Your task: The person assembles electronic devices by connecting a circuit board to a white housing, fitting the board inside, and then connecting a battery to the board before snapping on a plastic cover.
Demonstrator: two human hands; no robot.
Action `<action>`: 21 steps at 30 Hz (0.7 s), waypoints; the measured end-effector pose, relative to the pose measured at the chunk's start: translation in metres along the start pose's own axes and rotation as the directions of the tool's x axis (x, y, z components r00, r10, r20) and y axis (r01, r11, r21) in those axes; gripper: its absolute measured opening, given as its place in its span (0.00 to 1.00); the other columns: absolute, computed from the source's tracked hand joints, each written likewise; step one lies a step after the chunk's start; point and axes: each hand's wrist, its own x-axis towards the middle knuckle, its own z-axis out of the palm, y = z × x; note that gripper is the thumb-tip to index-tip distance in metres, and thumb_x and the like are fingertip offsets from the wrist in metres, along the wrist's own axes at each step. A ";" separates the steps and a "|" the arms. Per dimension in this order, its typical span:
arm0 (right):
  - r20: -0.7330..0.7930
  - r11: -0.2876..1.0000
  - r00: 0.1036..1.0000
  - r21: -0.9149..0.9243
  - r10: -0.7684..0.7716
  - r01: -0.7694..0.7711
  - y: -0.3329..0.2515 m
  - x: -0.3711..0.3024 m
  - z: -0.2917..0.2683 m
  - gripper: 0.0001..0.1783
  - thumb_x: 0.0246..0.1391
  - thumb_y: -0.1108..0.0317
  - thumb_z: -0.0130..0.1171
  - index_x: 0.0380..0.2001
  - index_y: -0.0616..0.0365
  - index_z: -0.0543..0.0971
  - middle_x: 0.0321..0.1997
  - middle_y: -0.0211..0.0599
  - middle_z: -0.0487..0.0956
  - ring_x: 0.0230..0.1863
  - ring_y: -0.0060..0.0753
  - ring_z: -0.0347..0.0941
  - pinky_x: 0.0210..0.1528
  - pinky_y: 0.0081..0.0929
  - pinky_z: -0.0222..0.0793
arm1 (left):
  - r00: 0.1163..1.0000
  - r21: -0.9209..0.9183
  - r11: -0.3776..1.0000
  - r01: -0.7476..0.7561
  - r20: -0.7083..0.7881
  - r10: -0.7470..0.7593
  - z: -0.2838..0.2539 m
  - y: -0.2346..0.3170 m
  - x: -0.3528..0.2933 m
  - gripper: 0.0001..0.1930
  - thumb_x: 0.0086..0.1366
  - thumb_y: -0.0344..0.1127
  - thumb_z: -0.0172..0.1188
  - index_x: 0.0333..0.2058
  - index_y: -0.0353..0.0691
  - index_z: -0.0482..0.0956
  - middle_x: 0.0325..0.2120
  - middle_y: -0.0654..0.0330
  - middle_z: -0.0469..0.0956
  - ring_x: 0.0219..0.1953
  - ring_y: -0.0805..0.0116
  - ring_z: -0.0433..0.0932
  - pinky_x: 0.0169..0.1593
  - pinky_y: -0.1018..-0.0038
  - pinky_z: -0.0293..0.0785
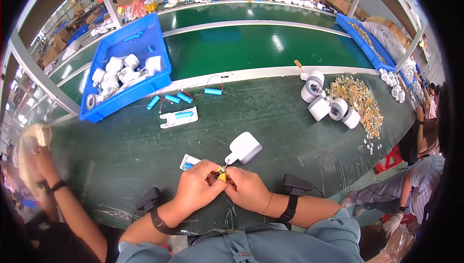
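Observation:
My left hand (pixel 199 185) and my right hand (pixel 247 189) meet over the near middle of the bench, fingers pinched together. Yellow (pixel 222 174) shows at the fingertips, perhaps finger covers. Between them is something small, mostly hidden, that I cannot make out. Just beyond, a white rounded housing (pixel 246 147) lies on the bench, its narrow end pointing at my fingers, with a thin reddish wire running toward them. Beside my left hand lies a small white tray-like part (pixel 189 160) with a blue cell in it, partly covered by the hand.
A blue bin (pixel 162 77) of white housings stands at the left. Several blue cells (pixel 184 98) with wires and a white casing (pixel 166 122) lie near it. Right of centre are white lamp-like units (pixel 319 107) and a pile of small boards (pixel 360 103). Co-workers' arms show at left and right.

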 end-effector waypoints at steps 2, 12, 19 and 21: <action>0.015 1.000 1.000 0.017 0.004 -0.005 0.000 0.000 0.000 0.13 0.51 0.74 0.63 0.39 0.61 0.72 0.30 0.42 0.78 0.30 0.46 0.78 0.30 0.36 0.73 | 1.000 -0.001 1.000 0.013 0.001 -0.013 -0.001 0.000 0.000 0.11 0.53 0.27 0.66 0.35 0.34 0.77 0.27 0.58 0.78 0.22 0.74 0.78 0.26 0.76 0.75; 0.094 0.999 0.995 0.004 0.036 -0.036 -0.005 0.002 -0.009 0.08 0.50 0.73 0.61 0.33 0.58 0.72 0.27 0.37 0.77 0.27 0.41 0.77 0.27 0.35 0.71 | 0.997 0.055 0.997 -0.051 0.066 0.047 -0.018 -0.001 0.006 0.14 0.53 0.24 0.64 0.41 0.33 0.78 0.27 0.62 0.75 0.20 0.80 0.70 0.24 0.81 0.67; 0.087 1.000 0.996 -0.003 0.006 -0.006 -0.002 0.002 -0.010 0.07 0.52 0.70 0.59 0.29 0.57 0.71 0.25 0.37 0.75 0.26 0.44 0.75 0.27 0.39 0.69 | 0.997 0.069 0.995 -0.078 0.033 0.076 -0.015 -0.005 0.006 0.13 0.53 0.22 0.63 0.40 0.33 0.80 0.26 0.63 0.74 0.20 0.80 0.68 0.23 0.81 0.65; 0.076 1.000 0.997 0.008 -0.021 0.021 0.000 0.004 -0.011 0.07 0.52 0.70 0.59 0.29 0.57 0.70 0.26 0.37 0.75 0.26 0.45 0.75 0.27 0.39 0.69 | 0.996 0.068 0.994 -0.085 0.027 0.084 -0.017 -0.004 0.008 0.13 0.53 0.22 0.63 0.40 0.33 0.80 0.26 0.63 0.74 0.20 0.80 0.68 0.24 0.81 0.65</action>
